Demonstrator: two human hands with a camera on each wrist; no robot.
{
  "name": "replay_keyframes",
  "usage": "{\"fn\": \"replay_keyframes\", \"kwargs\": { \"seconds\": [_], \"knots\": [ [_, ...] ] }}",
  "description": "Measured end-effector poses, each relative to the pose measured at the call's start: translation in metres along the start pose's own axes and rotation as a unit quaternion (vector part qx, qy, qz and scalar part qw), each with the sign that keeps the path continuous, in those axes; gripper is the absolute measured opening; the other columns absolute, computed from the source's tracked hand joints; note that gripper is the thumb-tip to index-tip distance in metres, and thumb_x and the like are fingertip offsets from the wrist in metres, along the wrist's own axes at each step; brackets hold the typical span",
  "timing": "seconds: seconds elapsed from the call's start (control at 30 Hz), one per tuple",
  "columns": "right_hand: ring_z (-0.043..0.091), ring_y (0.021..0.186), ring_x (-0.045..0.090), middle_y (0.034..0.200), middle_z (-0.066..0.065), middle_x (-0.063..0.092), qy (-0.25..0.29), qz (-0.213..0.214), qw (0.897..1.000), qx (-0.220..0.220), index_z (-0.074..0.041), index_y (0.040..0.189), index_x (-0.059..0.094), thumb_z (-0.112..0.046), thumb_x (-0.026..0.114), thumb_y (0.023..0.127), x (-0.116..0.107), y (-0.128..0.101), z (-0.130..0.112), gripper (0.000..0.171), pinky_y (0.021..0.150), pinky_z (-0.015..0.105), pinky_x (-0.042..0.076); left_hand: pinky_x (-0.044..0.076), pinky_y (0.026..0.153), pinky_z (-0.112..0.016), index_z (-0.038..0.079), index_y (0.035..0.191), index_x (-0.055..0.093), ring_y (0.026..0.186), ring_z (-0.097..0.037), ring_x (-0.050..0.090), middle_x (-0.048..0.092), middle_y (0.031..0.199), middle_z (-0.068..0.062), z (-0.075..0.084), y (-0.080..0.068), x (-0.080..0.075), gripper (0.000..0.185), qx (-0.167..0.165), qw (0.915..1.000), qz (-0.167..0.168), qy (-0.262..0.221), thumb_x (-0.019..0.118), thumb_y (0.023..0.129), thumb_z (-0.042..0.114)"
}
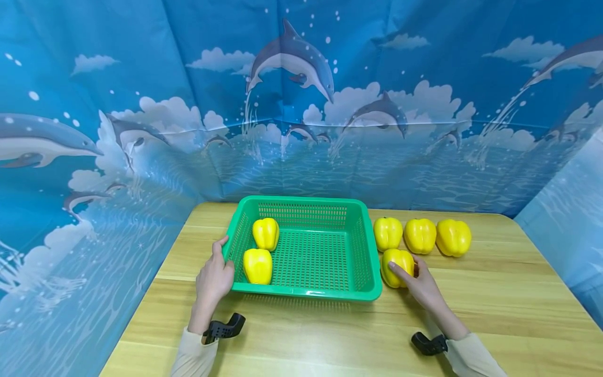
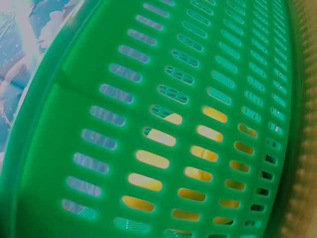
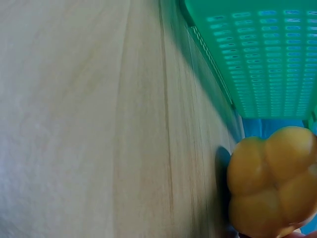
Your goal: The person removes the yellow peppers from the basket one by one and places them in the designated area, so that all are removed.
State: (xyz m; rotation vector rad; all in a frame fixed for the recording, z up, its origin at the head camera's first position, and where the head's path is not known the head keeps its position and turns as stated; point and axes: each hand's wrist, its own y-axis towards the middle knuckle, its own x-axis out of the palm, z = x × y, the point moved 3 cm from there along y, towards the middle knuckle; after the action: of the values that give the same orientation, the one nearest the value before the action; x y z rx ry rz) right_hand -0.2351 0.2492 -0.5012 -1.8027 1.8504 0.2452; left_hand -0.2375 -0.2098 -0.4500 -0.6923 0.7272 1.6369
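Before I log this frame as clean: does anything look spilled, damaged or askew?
Nothing stands out. The green basket sits flat with two yellow peppers inside; three peppers line up beside it, and the right hand holds a fourth.

I see a basket (image 1: 303, 251) of green plastic, smooth and slightly glossy, its walls and floor pierced with slots; my left hand (image 1: 214, 280) holds its rim. The yellow pepper (image 1: 398, 267) under my right hand (image 1: 421, 285) looks waxy and glossy, as do the peppers in the basket (image 1: 258, 265). The table (image 1: 494, 314) I read as pale wood with visible grain and a satin sheen. The backdrop (image 1: 141, 104) appears to be thin printed cloth, matt and faintly creased.
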Motion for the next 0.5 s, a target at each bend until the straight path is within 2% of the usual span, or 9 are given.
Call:
{"fn": "replay_keyframes", "kwargs": {
  "seconds": [0.27, 0.5],
  "knots": [
    [0.042, 0.125, 0.030, 0.142, 0.034, 0.022, 0.009, 0.004, 1.000, 0.007, 0.004, 0.149, 0.000, -0.060, 0.051, 0.089, -0.0012, 0.0024, -0.0010, 0.102, 0.098, 0.053, 0.030, 0.027, 0.040, -0.031, 0.014, 0.149, 0.024, 0.042, -0.019, 0.032, 0.046, 0.067, -0.009, 0.0000, 0.0005, -0.0004, 0.061, 0.000, 1.0000, 0.002, 0.000, 0.041, 0.090, 0.009],
    [0.042, 0.129, 0.029, 0.144, 0.034, 0.020, 0.049, 0.020, 0.999, 0.008, 0.002, 0.150, -0.002, -0.057, 0.050, 0.090, -0.0044, 0.0005, 0.0018, 0.099, 0.103, 0.052, 0.027, 0.027, 0.040, -0.031, 0.015, 0.149, 0.025, 0.041, -0.019, 0.031, 0.047, 0.069, -0.009, -0.0005, 0.0006, 0.0004, 0.061, -0.002, 1.0000, 0.000, 0.000, 0.041, 0.090, 0.009]
  ]
}}
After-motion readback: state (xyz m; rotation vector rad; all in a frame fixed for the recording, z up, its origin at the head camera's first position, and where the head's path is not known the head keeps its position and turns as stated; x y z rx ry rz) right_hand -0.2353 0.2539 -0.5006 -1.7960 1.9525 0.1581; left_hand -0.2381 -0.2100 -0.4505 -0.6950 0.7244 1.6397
